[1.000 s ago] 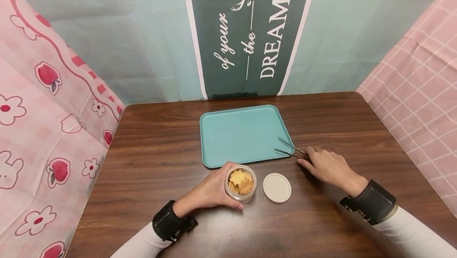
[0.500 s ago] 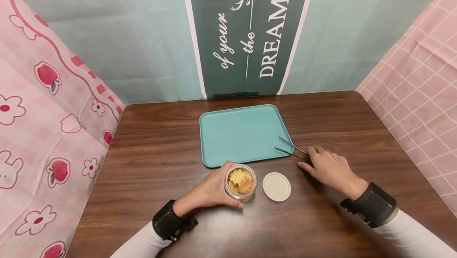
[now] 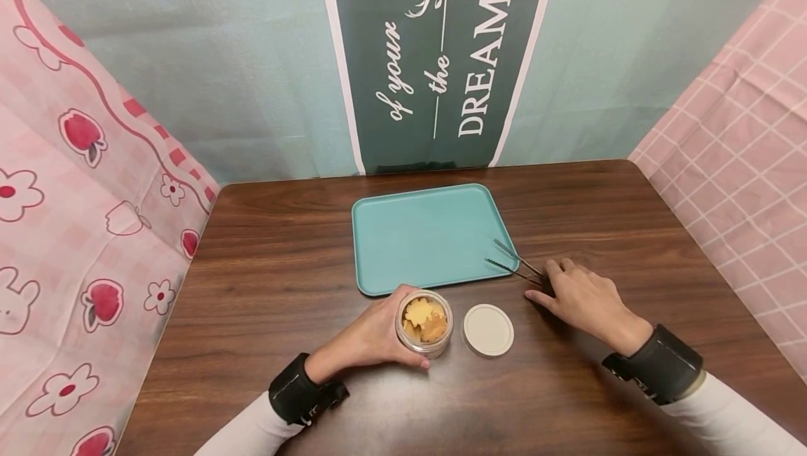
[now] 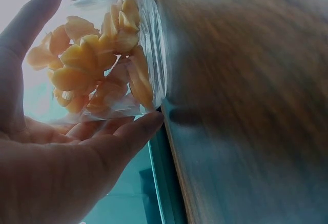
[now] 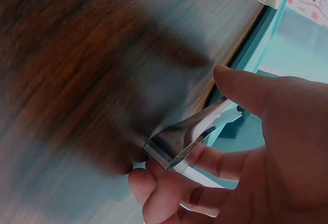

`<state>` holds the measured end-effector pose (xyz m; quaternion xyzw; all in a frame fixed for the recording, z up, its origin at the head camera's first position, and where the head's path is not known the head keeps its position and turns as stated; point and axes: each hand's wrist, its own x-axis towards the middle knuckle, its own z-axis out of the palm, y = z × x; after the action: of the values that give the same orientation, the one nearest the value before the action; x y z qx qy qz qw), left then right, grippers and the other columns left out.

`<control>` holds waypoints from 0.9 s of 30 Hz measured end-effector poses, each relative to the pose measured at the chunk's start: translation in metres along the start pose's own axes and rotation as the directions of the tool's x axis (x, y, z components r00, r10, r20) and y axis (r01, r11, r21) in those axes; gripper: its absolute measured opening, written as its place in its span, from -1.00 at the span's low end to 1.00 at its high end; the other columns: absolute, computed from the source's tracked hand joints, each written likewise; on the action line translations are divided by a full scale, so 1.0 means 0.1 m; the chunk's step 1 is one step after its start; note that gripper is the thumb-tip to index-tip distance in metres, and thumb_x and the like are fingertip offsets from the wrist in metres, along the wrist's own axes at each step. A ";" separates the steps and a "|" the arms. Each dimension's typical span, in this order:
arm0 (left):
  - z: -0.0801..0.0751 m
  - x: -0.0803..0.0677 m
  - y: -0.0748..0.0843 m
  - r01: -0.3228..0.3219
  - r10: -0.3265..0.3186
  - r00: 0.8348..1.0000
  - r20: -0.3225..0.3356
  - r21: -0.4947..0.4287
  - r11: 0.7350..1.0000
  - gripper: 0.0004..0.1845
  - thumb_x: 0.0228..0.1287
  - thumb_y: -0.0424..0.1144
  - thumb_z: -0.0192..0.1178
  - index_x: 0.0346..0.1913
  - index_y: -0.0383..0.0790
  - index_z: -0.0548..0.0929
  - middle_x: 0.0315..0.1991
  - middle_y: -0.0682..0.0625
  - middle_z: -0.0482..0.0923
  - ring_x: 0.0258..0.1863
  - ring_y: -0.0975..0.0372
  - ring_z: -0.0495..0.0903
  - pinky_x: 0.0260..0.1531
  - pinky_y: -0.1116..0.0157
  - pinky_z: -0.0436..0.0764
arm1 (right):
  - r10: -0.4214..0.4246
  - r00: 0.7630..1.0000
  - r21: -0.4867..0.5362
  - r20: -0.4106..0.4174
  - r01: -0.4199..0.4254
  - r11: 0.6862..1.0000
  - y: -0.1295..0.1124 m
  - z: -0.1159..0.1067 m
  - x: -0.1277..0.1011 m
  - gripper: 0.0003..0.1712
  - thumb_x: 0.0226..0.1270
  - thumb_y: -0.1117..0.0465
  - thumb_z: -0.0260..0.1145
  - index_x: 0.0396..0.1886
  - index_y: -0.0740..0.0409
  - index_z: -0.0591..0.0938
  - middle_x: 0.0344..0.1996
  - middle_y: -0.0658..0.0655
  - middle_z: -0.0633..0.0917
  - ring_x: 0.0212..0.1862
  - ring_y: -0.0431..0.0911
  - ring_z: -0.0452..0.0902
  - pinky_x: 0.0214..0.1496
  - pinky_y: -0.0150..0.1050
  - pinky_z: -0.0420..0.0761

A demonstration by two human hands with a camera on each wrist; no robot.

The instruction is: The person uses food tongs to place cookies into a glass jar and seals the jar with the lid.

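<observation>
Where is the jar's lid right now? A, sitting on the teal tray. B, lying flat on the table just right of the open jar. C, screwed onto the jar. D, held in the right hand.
B: the white lid lies flat on the table beside the open jar, which the left hand holds, while the right hand is at the tongs by the teal tray.
</observation>
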<state>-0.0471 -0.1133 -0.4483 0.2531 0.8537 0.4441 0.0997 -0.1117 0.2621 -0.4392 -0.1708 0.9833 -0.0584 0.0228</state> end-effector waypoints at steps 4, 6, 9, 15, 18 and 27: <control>0.00 0.00 0.00 -0.005 0.005 1.000 0.000 0.002 1.000 0.04 -0.30 -0.09 0.81 0.32 -0.17 0.44 0.13 0.04 0.67 0.12 0.25 0.64 0.24 0.19 0.61 | -0.001 1.000 0.000 -0.005 0.001 1.000 0.01 -0.02 -0.03 -0.45 0.33 -0.21 0.49 -0.19 0.19 0.58 -0.34 0.23 0.60 -0.37 0.17 0.63 -0.55 0.14 0.57; 0.00 0.00 0.00 -0.007 0.007 1.000 0.000 0.002 1.000 0.04 -0.30 -0.09 0.81 0.32 -0.18 0.44 0.13 0.04 0.67 0.12 0.25 0.64 0.24 0.19 0.61 | 0.003 1.000 -0.003 -0.018 -0.003 1.000 0.01 -0.04 -0.04 -0.45 0.33 -0.22 0.48 -0.20 0.19 0.57 -0.36 0.22 0.59 -0.39 0.16 0.62 -0.57 0.13 0.56; 0.01 0.00 0.00 -0.003 0.003 1.000 -0.003 0.001 1.000 0.04 -0.30 -0.10 0.81 0.31 -0.17 0.44 0.13 0.04 0.67 0.12 0.25 0.64 0.24 0.19 0.61 | 0.007 0.999 -0.013 -0.047 -0.008 1.000 0.01 -0.09 -0.07 -0.44 0.35 -0.24 0.47 -0.19 0.17 0.57 -0.35 0.22 0.59 -0.38 0.17 0.62 -0.59 0.11 0.55; 0.01 0.00 0.01 0.006 -0.006 1.000 -0.002 -0.006 1.000 0.04 -0.30 -0.11 0.82 0.31 -0.16 0.44 0.13 0.04 0.67 0.12 0.25 0.64 0.24 0.19 0.61 | -0.014 0.996 -0.038 -0.089 0.011 0.999 -0.07 -0.23 -0.13 -0.38 0.37 -0.28 0.44 -0.11 0.20 0.58 -0.31 0.23 0.59 -0.32 0.16 0.59 -0.62 0.07 0.51; 0.00 0.00 0.01 -0.001 0.001 1.000 -0.001 -0.006 1.000 0.03 -0.30 -0.10 0.81 0.31 -0.16 0.44 0.13 0.04 0.67 0.12 0.25 0.64 0.24 0.19 0.61 | -0.064 0.990 -0.047 -0.125 0.059 0.997 -0.17 -0.32 -0.17 -0.34 0.34 -0.30 0.46 -0.08 0.22 0.58 -0.33 0.20 0.56 -0.33 0.13 0.57 -0.67 0.02 0.48; -0.01 0.00 0.01 -0.003 0.003 1.000 0.002 0.004 1.000 0.03 -0.29 -0.09 0.81 0.31 -0.16 0.44 0.12 0.04 0.67 0.11 0.25 0.64 0.22 0.20 0.61 | -0.351 0.921 -0.057 -0.168 0.347 0.936 -0.58 -0.46 -0.30 -0.14 0.13 -0.36 0.56 0.20 0.18 0.65 -0.02 0.21 0.68 -0.10 0.15 0.70 -0.45 0.07 0.69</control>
<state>-0.0474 -0.1131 -0.4469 0.2551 0.8541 0.4422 0.0993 -0.0674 0.2228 -0.3852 -0.3377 0.9360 -0.0633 -0.0767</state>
